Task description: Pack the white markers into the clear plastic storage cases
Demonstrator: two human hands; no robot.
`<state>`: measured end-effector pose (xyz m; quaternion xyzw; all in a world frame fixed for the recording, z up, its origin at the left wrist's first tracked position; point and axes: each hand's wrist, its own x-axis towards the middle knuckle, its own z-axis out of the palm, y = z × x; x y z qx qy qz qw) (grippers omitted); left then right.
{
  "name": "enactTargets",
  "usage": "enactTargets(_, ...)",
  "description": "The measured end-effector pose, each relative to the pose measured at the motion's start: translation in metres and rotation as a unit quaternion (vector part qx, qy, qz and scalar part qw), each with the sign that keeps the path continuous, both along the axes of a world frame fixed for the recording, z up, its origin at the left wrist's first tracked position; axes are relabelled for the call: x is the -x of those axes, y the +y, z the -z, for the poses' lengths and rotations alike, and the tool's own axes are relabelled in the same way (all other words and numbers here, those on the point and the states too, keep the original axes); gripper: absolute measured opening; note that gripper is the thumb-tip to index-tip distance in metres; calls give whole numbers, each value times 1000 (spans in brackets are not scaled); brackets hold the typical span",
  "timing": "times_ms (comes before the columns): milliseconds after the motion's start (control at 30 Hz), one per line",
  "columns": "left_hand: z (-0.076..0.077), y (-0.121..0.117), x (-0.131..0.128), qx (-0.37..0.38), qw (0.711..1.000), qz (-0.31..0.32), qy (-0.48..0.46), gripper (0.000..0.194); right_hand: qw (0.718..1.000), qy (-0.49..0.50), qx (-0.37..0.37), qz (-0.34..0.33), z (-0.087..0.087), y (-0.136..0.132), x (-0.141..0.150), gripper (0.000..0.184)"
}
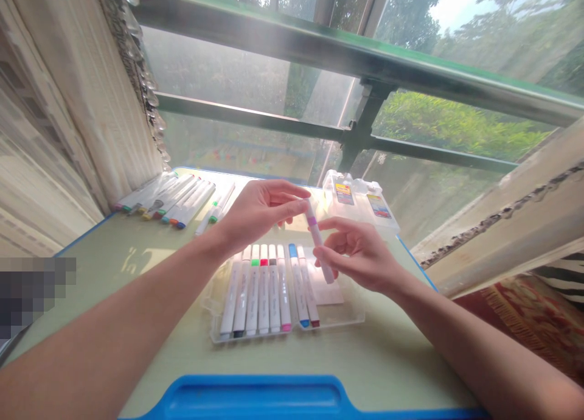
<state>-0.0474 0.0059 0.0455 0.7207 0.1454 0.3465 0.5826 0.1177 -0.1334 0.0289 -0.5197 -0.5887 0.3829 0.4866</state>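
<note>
My two hands hold one white marker with a purple band (319, 246) above a clear plastic tray (347, 318). My left hand (260, 212) pinches the marker's upper end between thumb and fingers. My right hand (358, 255) grips its lower part. Several white markers with coloured ends (269, 289) lie side by side in the tray under my hands.
More markers (176, 199) lie in a row at the table's far left, and two loose ones (216, 210) beside them. Two clear ink bottles (358, 201) stand at the far right by the window. The table has a blue edge (255, 397); a curtain (91, 97) hangs left.
</note>
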Motion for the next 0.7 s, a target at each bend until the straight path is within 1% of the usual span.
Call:
enactTargets(167,5,3,-1,-5,1000,-18,22,31,999,0,47,0,-3,0,1,34)
enactTargets(333,7,3,-2,-5,998,-24,66,31,994,1,107,-2,-10,2,3,43)
enactTargets(500,7,3,-4,-16,997,-30,71,30,992,29,121,4,-16,1,5,45)
enactTargets(700,8,3,-5,-32,996,-30,82,28,988,50,147,-14,-17,0,6,52)
